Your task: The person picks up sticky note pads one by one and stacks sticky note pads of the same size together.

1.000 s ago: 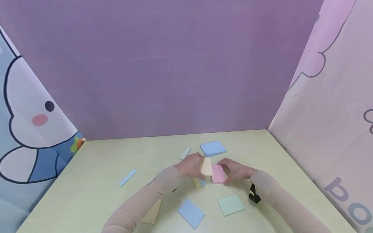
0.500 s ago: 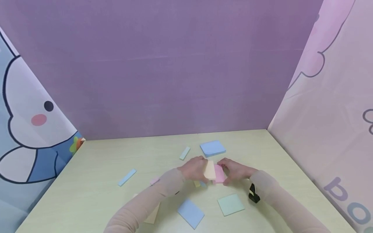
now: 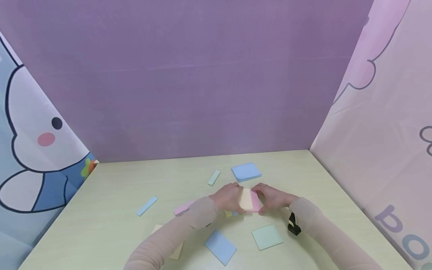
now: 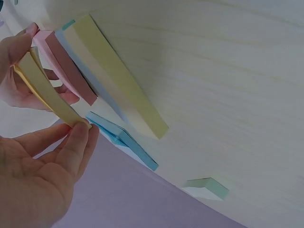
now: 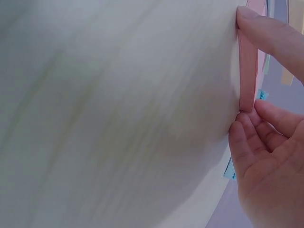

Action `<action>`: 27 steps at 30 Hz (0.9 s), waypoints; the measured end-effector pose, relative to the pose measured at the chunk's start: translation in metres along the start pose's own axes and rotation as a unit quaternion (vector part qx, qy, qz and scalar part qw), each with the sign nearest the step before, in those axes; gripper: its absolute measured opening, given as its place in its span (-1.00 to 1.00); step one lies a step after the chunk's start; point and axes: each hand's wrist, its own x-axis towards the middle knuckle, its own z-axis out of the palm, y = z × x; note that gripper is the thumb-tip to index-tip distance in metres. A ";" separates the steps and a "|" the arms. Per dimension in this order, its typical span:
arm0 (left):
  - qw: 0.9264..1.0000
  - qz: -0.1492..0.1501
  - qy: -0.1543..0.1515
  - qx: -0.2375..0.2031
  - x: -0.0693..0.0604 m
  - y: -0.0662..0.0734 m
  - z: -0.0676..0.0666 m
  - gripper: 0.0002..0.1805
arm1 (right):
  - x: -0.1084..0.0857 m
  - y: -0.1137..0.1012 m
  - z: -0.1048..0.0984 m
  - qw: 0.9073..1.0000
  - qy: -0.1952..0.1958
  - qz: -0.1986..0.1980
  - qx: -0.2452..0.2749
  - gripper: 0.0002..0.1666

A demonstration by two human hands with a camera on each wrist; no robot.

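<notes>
My left hand (image 3: 229, 197) pinches a pale yellow sticky note pad (image 3: 246, 200) by opposite edges. In the left wrist view that yellow pad (image 4: 50, 90) is tilted, its near end between thumb and fingers. Partly beneath it in the head view lies a thick pink sticky note pad (image 3: 255, 201), which my right hand (image 3: 274, 196) grips at its two ends. The right wrist view has thumb and fingertips on the pink pad's side (image 5: 248, 71). Beside the pink pad, narrow yellow, cream and blue strip pads (image 4: 114, 78) lie together, mostly hidden by my left hand in the head view.
A blue pad (image 3: 246, 171) and a slim green strip (image 3: 214, 177) lie farther back. Toward the front are a blue square (image 3: 221, 247) and a green square (image 3: 267, 237). A blue strip (image 3: 147, 206), a pink piece (image 3: 183, 208) and a cream piece (image 3: 177, 251) lie leftward.
My left hand has moved slightly right and nearer with the yellow pad, which now covers more of the pink pad. The right hand has stayed in place.
</notes>
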 end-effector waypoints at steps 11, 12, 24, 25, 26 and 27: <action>1.000 -0.020 -0.008 -0.013 0.002 0.005 0.004 -0.31 | 0.001 -0.003 -0.001 0.999 0.001 0.032 0.018 -0.11; 1.000 -0.020 -0.009 -0.013 0.003 0.005 0.004 -0.31 | 0.000 -0.003 -0.001 0.999 0.001 0.033 0.019 -0.10; 1.000 -0.024 -0.012 -0.012 0.013 0.004 0.012 -0.34 | 0.000 0.000 -0.001 0.999 -0.004 0.023 0.044 -0.10; 1.000 -0.024 -0.012 -0.011 0.015 0.004 0.013 -0.34 | 0.000 0.000 -0.001 0.998 -0.005 0.023 0.050 -0.10; 1.000 -0.024 -0.012 -0.011 0.015 0.004 0.013 -0.34 | 0.000 0.000 -0.001 0.998 -0.006 0.023 0.053 -0.10; 1.000 -0.023 -0.012 -0.009 0.016 0.004 0.014 -0.34 | 0.000 0.000 -0.001 0.998 -0.006 0.024 0.056 -0.09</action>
